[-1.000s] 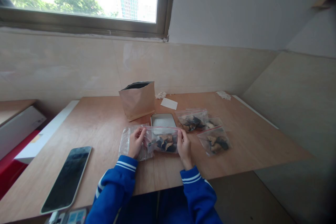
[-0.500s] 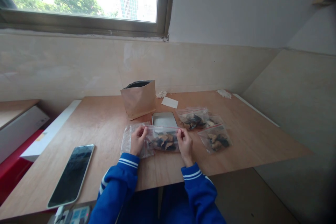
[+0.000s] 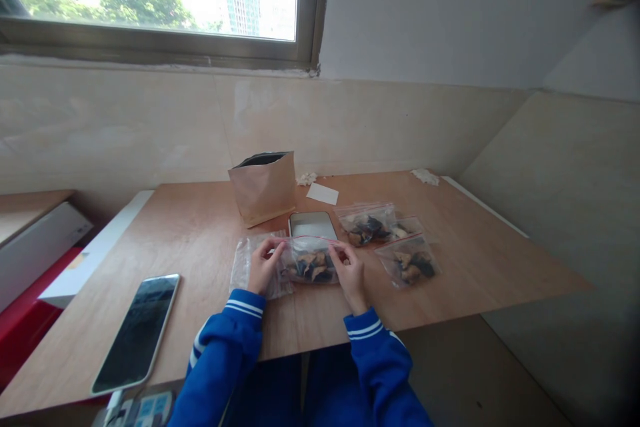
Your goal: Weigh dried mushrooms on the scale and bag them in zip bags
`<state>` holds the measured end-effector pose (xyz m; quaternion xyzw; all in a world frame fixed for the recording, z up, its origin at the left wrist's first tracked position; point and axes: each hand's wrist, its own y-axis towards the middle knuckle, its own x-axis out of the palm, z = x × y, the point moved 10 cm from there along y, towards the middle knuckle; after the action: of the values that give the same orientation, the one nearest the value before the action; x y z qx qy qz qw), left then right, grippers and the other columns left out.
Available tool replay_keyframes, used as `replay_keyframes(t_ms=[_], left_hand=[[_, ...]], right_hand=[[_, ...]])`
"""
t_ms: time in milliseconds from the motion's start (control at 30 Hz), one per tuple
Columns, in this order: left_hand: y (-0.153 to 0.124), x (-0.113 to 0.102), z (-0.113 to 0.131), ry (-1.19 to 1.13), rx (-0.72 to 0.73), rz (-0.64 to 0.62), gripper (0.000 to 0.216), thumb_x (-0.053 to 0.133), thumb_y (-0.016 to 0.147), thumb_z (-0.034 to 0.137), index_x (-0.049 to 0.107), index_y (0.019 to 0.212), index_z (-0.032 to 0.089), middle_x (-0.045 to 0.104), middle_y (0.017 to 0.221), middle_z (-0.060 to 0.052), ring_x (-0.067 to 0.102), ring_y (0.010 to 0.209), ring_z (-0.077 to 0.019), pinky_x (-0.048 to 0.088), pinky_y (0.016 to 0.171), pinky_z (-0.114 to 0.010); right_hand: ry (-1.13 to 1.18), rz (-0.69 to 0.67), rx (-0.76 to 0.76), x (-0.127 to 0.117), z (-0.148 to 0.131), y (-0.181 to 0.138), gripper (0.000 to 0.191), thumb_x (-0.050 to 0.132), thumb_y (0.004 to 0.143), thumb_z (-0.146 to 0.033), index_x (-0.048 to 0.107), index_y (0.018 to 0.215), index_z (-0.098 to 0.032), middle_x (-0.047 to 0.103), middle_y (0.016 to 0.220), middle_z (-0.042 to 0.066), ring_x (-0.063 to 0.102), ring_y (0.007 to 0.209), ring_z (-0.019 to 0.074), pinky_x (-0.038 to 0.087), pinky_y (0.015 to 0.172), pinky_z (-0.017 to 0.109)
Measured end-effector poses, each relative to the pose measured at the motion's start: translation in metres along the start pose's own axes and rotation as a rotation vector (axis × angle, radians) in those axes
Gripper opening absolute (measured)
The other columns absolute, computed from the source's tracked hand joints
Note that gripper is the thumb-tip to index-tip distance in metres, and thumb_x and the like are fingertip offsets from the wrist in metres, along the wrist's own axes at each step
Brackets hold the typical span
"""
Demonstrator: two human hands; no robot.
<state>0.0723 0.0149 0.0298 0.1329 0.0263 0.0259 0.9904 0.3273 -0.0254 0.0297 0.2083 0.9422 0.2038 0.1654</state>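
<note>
Between my hands is a clear zip-lock bag [image 3: 313, 265] with a red seal strip, holding dark and tan dried pieces. My left hand [image 3: 265, 264] pinches the strip near its left end. At the right part of the strip, my right hand [image 3: 349, 273] pinches it too. Under and beside my left hand lies a flat clear plastic bag [image 3: 242, 265]. Just behind the held bag is a shallow metal tray or scale [image 3: 313, 221], its near part hidden by the bag.
Filled zip-lock bags [image 3: 407, 261] lie to the right on the wooden table [image 3: 480, 260]. A brown paper pouch [image 3: 263, 192] stands open at the back, near a white card [image 3: 323, 193] and crumpled tissue [image 3: 425, 177]. A phone [image 3: 137, 333] rests at left.
My right hand has shifted slightly left along the bag's strip. The strip was stretched straight before and now bows upward between my hands.
</note>
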Motion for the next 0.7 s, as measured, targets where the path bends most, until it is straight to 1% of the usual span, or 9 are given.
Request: replay_keyframes(t_ms=[100,200,333,500,567,700], left_hand=[[0.0,-0.001,-0.001,-0.02,-0.008,0.013,0.026,0.067,0.081,0.045,0.07,0.085,0.019,0.07,0.084,-0.003,0.064,0.083,-0.019,0.048,0.069,-0.027],[0.0,-0.002,-0.003,-0.031,-0.022,0.03,0.028,0.068,0.08,0.046,0.069,0.084,0.018,0.07,0.084,-0.003,0.064,0.081,-0.0181,0.048,0.068,-0.025],[0.0,0.001,-0.005,-0.008,-0.029,0.019,0.028,0.067,0.081,0.046,0.068,0.082,0.018,0.069,0.083,-0.003,0.064,0.079,-0.018,0.048,0.066,-0.026],[-0.001,0.001,-0.005,0.035,-0.01,0.027,0.026,0.065,0.082,0.046,0.066,0.08,0.021,0.069,0.082,-0.003,0.064,0.079,-0.0191,0.048,0.066,-0.029],[-0.001,0.003,-0.005,0.016,-0.017,0.003,0.026,0.064,0.082,0.047,0.066,0.081,0.022,0.07,0.082,-0.002,0.065,0.08,-0.0203,0.049,0.068,-0.031],[-0.002,0.016,-0.005,-0.01,-0.054,-0.12,0.024,0.065,0.081,0.047,0.069,0.087,0.024,0.072,0.088,-0.002,0.067,0.085,-0.0229,0.051,0.075,-0.036]], right_hand=[[0.044,0.018,0.03,-0.002,0.001,0.001,0.028,0.064,0.086,-0.044,0.073,0.093,-0.018,0.072,0.086,0.005,0.059,0.068,0.0157,0.048,0.065,0.028],[0.112,0.055,0.088,-0.004,0.004,0.002,0.029,0.066,0.083,-0.044,0.072,0.089,-0.017,0.07,0.082,0.005,0.057,0.067,0.0153,0.047,0.063,0.027],[0.195,0.069,0.136,-0.003,0.008,0.004,0.029,0.068,0.08,-0.045,0.071,0.084,-0.016,0.067,0.075,0.002,0.055,0.065,0.0146,0.046,0.062,0.027],[0.212,0.053,0.154,0.0,0.007,0.004,0.029,0.069,0.079,-0.045,0.07,0.082,-0.016,0.063,0.071,0.001,0.052,0.062,0.0132,0.043,0.059,0.026],[0.21,0.056,0.162,0.0,0.007,0.003,0.03,0.068,0.08,-0.046,0.069,0.085,-0.016,0.064,0.073,0.001,0.053,0.063,0.0138,0.044,0.06,0.026],[0.224,0.034,0.19,0.004,0.006,0.0,0.032,0.069,0.08,-0.047,0.069,0.088,-0.016,0.069,0.079,0.004,0.06,0.071,0.0173,0.048,0.067,0.029]])
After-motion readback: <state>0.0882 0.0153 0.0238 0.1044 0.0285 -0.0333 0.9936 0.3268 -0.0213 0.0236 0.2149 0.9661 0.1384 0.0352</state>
